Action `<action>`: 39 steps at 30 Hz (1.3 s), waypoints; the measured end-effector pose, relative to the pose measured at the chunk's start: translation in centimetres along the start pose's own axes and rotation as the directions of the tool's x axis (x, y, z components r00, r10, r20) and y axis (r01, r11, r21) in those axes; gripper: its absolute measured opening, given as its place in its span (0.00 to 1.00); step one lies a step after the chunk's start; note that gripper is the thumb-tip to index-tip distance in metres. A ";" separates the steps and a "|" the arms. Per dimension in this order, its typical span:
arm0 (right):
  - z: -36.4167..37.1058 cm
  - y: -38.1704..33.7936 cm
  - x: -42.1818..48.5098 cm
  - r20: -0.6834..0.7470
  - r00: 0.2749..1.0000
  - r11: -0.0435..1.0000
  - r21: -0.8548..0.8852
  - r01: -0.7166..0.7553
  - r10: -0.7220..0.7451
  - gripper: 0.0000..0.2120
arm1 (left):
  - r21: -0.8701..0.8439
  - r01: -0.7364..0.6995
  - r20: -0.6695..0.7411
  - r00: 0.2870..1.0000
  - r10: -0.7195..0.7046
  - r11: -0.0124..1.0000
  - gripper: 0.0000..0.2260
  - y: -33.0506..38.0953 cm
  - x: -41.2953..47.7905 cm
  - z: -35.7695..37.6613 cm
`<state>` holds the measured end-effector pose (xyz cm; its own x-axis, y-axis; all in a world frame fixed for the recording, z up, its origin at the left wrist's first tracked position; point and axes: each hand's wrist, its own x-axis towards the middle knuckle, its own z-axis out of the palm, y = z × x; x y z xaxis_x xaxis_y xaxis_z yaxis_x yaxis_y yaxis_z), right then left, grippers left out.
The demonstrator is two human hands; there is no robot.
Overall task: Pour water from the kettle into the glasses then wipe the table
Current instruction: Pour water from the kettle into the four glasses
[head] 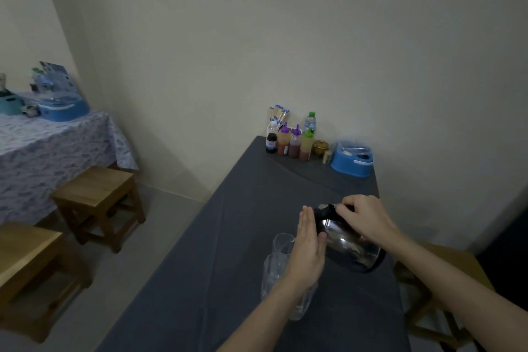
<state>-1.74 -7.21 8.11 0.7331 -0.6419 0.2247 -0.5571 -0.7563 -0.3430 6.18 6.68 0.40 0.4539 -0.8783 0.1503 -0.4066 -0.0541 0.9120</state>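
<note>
The kettle (347, 243) hangs tilted above the middle of the tabletop (228, 251), its lid end toward the left. The right hand (364, 217) is on its top; the left hand (307, 248) lies flat against its left side. Two glasses (278, 260) stand just left of the kettle, one behind the other, the nearer partly hidden by the left wrist. At the far end by the wall stand sauce bottles (291, 141), with a lidded box (353, 158) to their right. A stool (98, 203) stands on the floor left of the tabletop, and what seems another stool (445, 291) on the right.
</note>
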 end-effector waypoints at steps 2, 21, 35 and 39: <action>0.0 0.3 -0.4 -0.016 1.000 0.999 0.034 -0.016 0.017 0.17 | 0.029 -0.003 0.008 1.000 0.003 1.000 0.26 0.2 0.0 0.0; 5.6 8.4 -9.7 0.019 0.736 0.452 0.779 -0.435 0.676 0.15 | 0.456 -0.226 0.413 0.910 0.020 0.861 0.24 1.5 2.9 5.3; 11.7 14.5 -16.9 0.153 0.498 0.043 0.932 -0.360 0.853 0.12 | 0.603 -0.474 0.656 0.753 -0.060 0.641 0.25 -1.2 2.9 14.6; 12.1 15.3 -17.3 0.126 0.501 0.044 0.948 -0.315 0.856 0.12 | 0.621 -0.511 0.650 0.759 -0.028 0.594 0.26 -1.7 2.7 16.0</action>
<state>-18.23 -6.18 -12.07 -0.0607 -0.9531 -0.2967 0.1144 0.2886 -0.9506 -4.62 -3.21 -6.89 -0.1599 -0.9742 -0.1594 -0.9661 0.1212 0.2280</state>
